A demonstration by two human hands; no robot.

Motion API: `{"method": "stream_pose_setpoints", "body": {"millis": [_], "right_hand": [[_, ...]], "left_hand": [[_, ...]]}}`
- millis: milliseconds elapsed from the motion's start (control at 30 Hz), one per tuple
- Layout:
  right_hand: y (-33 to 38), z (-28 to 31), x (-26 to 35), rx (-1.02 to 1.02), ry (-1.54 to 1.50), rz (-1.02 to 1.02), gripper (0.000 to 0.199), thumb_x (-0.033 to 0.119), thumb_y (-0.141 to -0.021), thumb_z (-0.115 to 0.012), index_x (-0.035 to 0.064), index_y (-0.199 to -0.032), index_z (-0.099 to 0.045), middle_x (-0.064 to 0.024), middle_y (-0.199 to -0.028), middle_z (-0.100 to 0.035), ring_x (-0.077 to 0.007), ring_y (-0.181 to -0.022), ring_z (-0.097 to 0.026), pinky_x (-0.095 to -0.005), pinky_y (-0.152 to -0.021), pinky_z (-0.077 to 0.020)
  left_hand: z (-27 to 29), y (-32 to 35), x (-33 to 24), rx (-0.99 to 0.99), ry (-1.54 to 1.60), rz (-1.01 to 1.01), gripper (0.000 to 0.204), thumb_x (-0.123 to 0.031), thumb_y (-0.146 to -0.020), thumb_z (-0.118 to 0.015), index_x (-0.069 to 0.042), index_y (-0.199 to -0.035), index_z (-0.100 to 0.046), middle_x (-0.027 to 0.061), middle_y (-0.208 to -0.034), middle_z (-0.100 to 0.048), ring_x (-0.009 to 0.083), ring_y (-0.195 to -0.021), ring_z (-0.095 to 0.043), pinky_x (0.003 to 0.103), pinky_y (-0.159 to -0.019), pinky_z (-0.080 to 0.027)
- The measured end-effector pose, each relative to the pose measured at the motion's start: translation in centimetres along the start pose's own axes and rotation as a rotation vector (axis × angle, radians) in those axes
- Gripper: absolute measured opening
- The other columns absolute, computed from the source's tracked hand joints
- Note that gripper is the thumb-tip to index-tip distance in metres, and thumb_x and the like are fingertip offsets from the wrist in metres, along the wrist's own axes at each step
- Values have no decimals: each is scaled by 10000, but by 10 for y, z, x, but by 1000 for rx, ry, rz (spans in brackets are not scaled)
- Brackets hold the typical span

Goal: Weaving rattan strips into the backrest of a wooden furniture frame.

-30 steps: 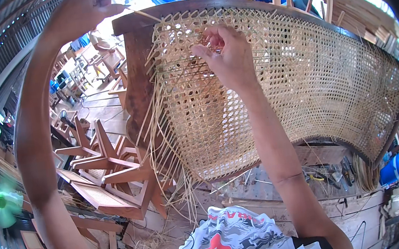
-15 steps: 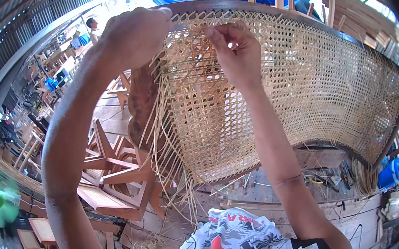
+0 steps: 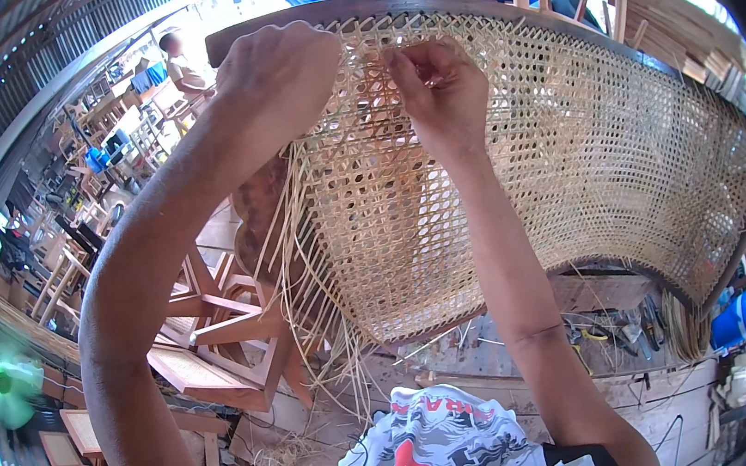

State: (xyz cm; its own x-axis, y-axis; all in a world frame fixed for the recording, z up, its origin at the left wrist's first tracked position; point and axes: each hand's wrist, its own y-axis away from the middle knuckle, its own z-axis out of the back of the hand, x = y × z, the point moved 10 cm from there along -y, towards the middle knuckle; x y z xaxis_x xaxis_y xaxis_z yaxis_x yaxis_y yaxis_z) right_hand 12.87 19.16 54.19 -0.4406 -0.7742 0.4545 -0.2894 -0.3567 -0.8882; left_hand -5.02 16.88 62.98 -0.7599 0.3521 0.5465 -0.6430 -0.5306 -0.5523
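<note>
Both hands at the woven cane panel (image 3: 516,187) — left hand (image 3: 279,77) fisted, right hand (image 3: 440,94) pinching a strand.

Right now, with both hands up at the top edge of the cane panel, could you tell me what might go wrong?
The right hand pinches a thin cane strand at the woven panel; a hard pull might snap it. Loose strand ends hang beside the left hand and forearm, which might snag them.

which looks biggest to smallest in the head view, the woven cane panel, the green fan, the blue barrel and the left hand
1. woven cane panel
2. left hand, enlarged by nearness to the camera
3. green fan
4. blue barrel
</note>
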Motion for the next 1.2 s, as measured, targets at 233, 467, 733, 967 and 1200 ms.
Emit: {"method": "stream_pose_setpoints", "body": {"millis": [233, 467, 733, 967, 1200], "right_hand": [[-5, -25, 7, 68, 61, -48, 224, 270, -1009, -999, 55, -997, -937, -124, -976, -812, -254, -772, -771, -416, -719, -613], [1, -19, 23, 42, 251, 27, 146, 242, -970, -986, 123, -1046, -952, -80, -1215, -777, -331, -1102, -731, -543, -975, -529], [10, -21, 42, 90, 481, 284, 255, 221, -953, -975, 144, -1181, -891, -53, -1300, -700, -353, -1177, -649, -571, -1038, -475], [-34, -40, 69, 317, -585, 46, 307, 279, -1114, -923, 87, -1346, -861, -89, -1337, -832, -194, -1309, -733, -460, -1022, -600], [-27, -19, 40, 130, -103, 152, 159, 167, -1110, -880, 12, -1076, -867, -90, -1037, -798, -231, -1077, -719, -370, -887, -629]], "left_hand": [[-16, -20, 44, 78, 588, 87, 472, -425, -1139, -777, 14, -986, -857, 292, -921, -813, 476, -915, -834, 588, -909, -645], [-22, -13, 36, 64, 326, 116, 480, -538, -1144, -799, -70, -1080, -881, 172, -948, -840, 370, -891, -836, 495, -853, -652], [74, 11, 157, 131, -136, 204, 515, -615, -1167, -728, -128, -1141, -892, 139, -939, -801, 342, -832, -752, 526, -841, -580], [163, 5, 45, -162, 151, -82, 422, -321, -1052, -911, -49, -772, -747, 93, -682, -651, 201, -639, -610, 448, -654, -484], [67, 16, 62, -145, 329, -30, 374, -369, -1233, -692, -17, -1171, -802, 201, -920, -754, 380, -815, -724, 498, -827, -573]]}}
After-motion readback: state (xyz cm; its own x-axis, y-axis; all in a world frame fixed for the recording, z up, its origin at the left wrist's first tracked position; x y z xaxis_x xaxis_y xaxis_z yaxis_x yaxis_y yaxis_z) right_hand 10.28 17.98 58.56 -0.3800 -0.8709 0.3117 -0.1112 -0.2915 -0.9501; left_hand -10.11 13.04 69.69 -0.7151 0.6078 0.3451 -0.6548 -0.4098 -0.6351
